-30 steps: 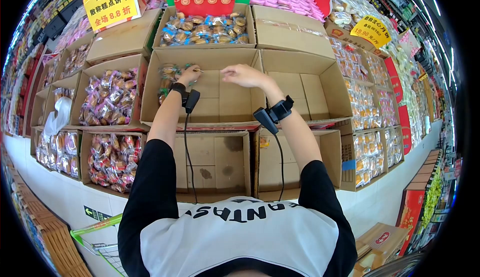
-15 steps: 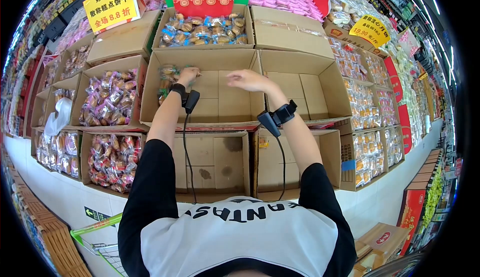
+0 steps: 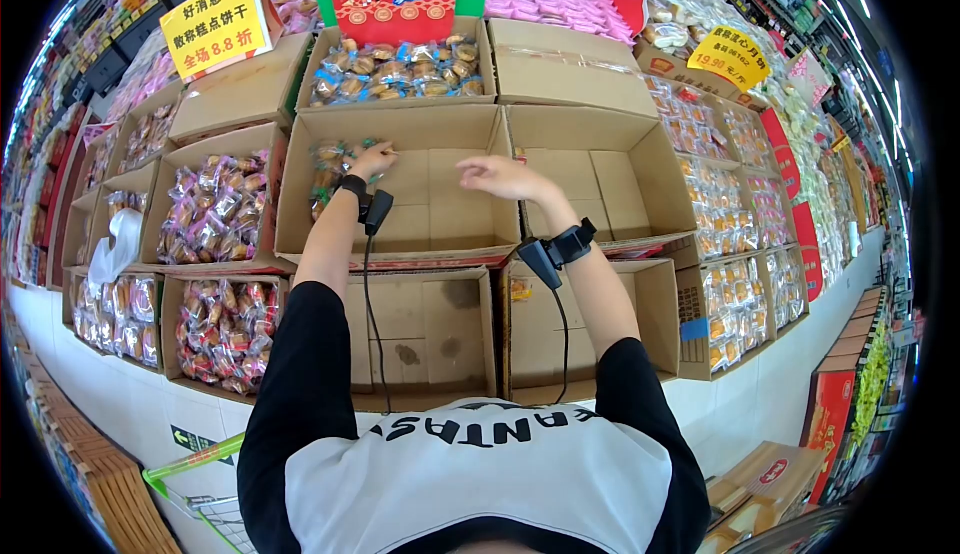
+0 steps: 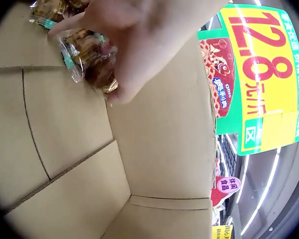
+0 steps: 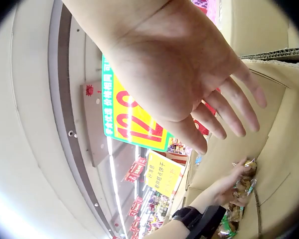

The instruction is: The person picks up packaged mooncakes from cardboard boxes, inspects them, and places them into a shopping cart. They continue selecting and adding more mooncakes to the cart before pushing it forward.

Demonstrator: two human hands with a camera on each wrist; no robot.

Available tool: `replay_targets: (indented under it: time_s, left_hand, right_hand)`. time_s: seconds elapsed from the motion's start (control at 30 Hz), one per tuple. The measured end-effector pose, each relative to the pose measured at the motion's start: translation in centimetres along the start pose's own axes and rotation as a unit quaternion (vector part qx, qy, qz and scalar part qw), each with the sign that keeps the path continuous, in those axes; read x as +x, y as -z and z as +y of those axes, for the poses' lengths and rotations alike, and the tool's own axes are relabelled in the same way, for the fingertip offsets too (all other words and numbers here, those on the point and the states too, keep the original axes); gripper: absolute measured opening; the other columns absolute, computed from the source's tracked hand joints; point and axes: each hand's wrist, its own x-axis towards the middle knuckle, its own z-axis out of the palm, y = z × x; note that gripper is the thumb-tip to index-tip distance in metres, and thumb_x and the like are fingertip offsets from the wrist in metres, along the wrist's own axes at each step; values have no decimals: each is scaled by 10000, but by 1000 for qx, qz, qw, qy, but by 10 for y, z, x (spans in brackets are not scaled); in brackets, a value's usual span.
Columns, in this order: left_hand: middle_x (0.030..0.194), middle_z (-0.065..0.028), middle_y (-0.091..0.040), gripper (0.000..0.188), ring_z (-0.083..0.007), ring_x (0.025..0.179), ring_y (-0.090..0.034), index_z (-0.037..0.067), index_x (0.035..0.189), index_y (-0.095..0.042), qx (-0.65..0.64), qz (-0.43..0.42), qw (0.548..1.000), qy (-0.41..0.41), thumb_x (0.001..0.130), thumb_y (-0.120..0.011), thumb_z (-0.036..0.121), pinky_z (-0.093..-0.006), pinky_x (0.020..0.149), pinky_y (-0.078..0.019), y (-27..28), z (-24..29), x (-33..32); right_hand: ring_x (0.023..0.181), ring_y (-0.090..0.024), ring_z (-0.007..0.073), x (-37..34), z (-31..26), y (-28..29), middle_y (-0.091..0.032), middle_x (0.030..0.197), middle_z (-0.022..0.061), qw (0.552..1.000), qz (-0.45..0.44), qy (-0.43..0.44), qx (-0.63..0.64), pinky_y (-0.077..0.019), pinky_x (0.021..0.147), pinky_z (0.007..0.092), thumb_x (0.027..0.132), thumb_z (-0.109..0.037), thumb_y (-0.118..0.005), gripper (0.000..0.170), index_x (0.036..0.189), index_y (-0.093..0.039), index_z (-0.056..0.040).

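My left hand (image 3: 374,160) reaches into the left end of the middle cardboard box (image 3: 440,189), where several clear-wrapped pastries (image 3: 325,176) lie bunched along the wall. In the left wrist view, its thumb and fingers bracket a wrapped pastry (image 4: 92,59) with green on its wrapper, gripping it just above the box floor. Over the right side of the same box hovers my right hand (image 3: 505,176), palm down and holding nothing. Its fingers (image 5: 229,109) are loosely straight and spread in the right wrist view.
Boxes of wrapped pastries stand left (image 3: 215,204) and behind (image 3: 395,72). To the right is another open cardboard box (image 3: 610,179); two lower boxes (image 3: 425,334) sit nearer my body. Cables hang from both wrist cameras. A green-handled cart (image 3: 195,464) stands at lower left.
My right hand has shifted slightly right, its fingers loosening from a bent pose to a straighter one. My left hand stays at the wrapped pastries. The head view has tilted a little.
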Motion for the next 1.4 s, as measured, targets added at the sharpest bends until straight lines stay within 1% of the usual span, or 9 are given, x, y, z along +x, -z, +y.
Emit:
replay_targets:
  time_s: [0.03,0.1,0.23,0.53,0.93,1.0,1.1,1.2,1.4]
  left_hand:
    - [1138,-167,-497,561,-259,1033,-461,106,1264,-366,1,-2,1000,-2,755,-534,272,-363,823,-389,5,14,-11]
    - [1193,-178,-450,552,-358,1206,-208,169,1251,-391,120,1,991,52,742,-538,323,-527,956,-158,21,56,-51]
    - [1178,-123,-475,493,-385,1203,-128,236,1143,-475,107,47,992,45,690,-545,418,-565,945,25,11,42,-41]
    - [1206,-182,-295,426,-496,1153,-129,212,1038,-385,94,86,990,56,694,-590,358,-625,876,-210,4,15,-19]
    - [916,-169,-571,493,-343,924,-529,83,980,-377,62,142,988,1,633,-669,278,-504,923,-182,19,13,-25]
    - [919,-145,-572,501,-299,879,-558,78,990,-380,8,133,991,-21,630,-692,235,-433,812,-357,12,-14,0]
    - [892,-104,-576,468,-212,772,-583,72,999,-385,-151,89,983,49,668,-690,198,-311,626,-440,32,45,-56]
    - [879,-69,-571,392,-133,691,-566,74,999,-392,-390,52,919,36,726,-657,168,-235,526,-422,38,69,-87]
    - [921,-41,-562,306,-130,762,-548,144,1029,-386,-477,-51,878,-18,797,-582,181,-231,556,-410,69,126,-160]
  right_hand:
    - [978,-530,174,-1,2,0,-581,1032,85,1000,4,-3,0,-395,845,273,830,-280,-504,430,1176,-438,-34]
    - [972,-532,175,0,7,-1,-582,1029,84,1000,7,-6,3,-397,841,275,828,-281,-507,427,1172,-442,-36]
    - [953,-537,183,4,17,-4,-581,1026,92,1000,13,3,-1,-405,824,283,825,-292,-508,422,1165,-454,-48]
    - [985,-523,226,-4,5,-6,-556,1066,116,1000,7,-9,-18,-401,838,305,803,-349,-516,464,1164,-459,-63]
    - [975,-527,251,-9,10,-17,-561,1043,146,999,27,12,19,-402,843,314,806,-320,-514,440,1149,-466,-48]
    - [980,-528,218,-8,4,-20,-566,1046,121,1000,17,11,0,-399,849,303,820,-304,-505,428,1166,-449,-61]
    - [967,-538,228,-9,-5,-22,-578,1020,129,1000,7,30,6,-405,841,310,821,-298,-503,423,1163,-449,-56]
    - [947,-547,238,-9,-9,-28,-588,994,134,998,31,50,2,-414,828,316,816,-303,-507,429,1159,-449,-53]
    - [998,-500,309,-9,-15,-42,-481,1124,200,992,113,55,15,-398,850,352,769,-291,-553,552,1213,-356,-28]
